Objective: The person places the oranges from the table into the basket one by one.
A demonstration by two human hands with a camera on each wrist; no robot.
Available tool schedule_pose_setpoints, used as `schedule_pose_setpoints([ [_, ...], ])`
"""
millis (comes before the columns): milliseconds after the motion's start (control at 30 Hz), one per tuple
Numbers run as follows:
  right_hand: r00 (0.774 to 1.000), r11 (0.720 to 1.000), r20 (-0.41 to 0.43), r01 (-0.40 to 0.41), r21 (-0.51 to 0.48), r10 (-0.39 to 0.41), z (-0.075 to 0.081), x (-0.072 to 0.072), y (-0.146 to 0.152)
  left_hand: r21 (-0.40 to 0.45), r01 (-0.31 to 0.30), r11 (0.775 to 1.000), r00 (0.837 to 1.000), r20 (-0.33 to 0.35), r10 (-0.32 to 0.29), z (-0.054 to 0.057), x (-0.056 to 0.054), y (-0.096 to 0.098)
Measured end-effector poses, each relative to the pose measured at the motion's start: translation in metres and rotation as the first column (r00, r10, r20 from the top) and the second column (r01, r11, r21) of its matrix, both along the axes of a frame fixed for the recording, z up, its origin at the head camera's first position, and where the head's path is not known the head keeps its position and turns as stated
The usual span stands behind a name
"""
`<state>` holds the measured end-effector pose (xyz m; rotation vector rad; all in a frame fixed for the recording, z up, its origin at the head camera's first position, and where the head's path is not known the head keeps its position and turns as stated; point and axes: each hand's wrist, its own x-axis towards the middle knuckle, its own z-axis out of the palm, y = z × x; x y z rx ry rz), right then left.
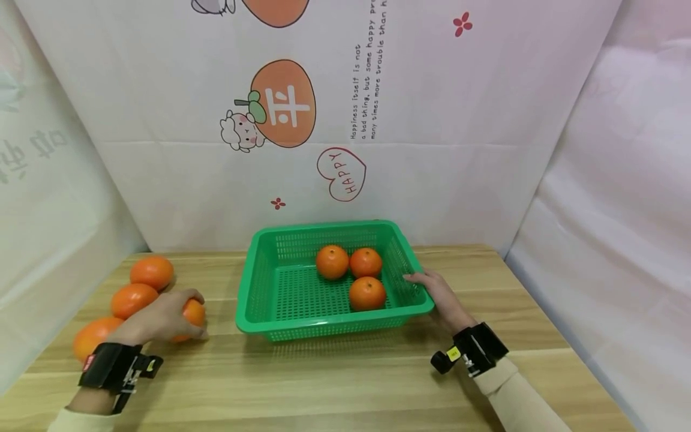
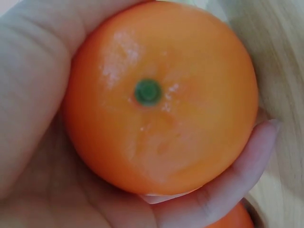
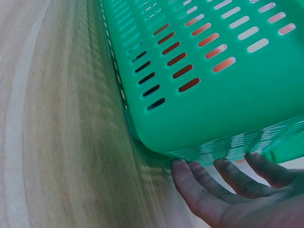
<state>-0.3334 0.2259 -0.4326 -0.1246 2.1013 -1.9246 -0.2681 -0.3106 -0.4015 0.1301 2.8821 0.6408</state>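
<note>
My left hand (image 1: 164, 318) grips an orange (image 2: 190, 123) at the left of the table. In the left wrist view, the fingers and thumb curve around its sides, and its green stem end faces the camera. A green plastic basket (image 1: 318, 326) stands in the middle, with three oranges (image 1: 332, 262) in its right half. At the basket's right side, my right hand (image 1: 444, 300) holds the rim, the thumb over the edge. In the right wrist view, the other fingers (image 3: 199, 190) touch the outside of the perforated wall.
Three more oranges (image 1: 133, 300) lie in a row along the table's left edge, close to the left hand. The wooden table (image 1: 302, 384) meets a printed white cloth (image 1: 421, 180) at the back. White cloth also hangs at both sides.
</note>
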Motion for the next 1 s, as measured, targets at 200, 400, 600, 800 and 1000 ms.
schedule_pose_setpoints([
  [200, 1.0, 1.0, -0.003, -0.002, 0.006, 0.002, -0.0013, 0.0002, 0.0013, 0.017, -0.007, 1.0, 1.0, 0.008, 0.007, -0.0005, 0.0001, 0.0023],
  [400, 1.0, 1.0, -0.007, -0.005, -0.02, 0.005, 0.0002, -0.0003, 0.0031, -0.018, 0.002, 1.0, 0.999, -0.044, -0.003, 0.0008, -0.0033, 0.0055],
  [600, 1.0, 0.999, -0.008, -0.012, -0.03, 0.012, 0.0028, -0.0008, 0.0038, -0.026, -0.003, 1.0, 0.998, -0.059, 0.001, -0.0003, -0.0039, 0.0062],
  [800, 1.0, 1.0, -0.016, -0.02, -0.014, 0.019, 0.0029, -0.0024, 0.0025, 0.005, -0.011, 1.0, 0.998, -0.066, 0.011, -0.0013, 0.0025, 0.0065],
  [1000, 1.0, 1.0, -0.018, -0.021, -0.004, 0.021, 0.0022, -0.0028, 0.0011, 0.049, -0.037, 0.998, 0.998, -0.048, 0.039, -0.002, 0.0046, 0.0068],
])
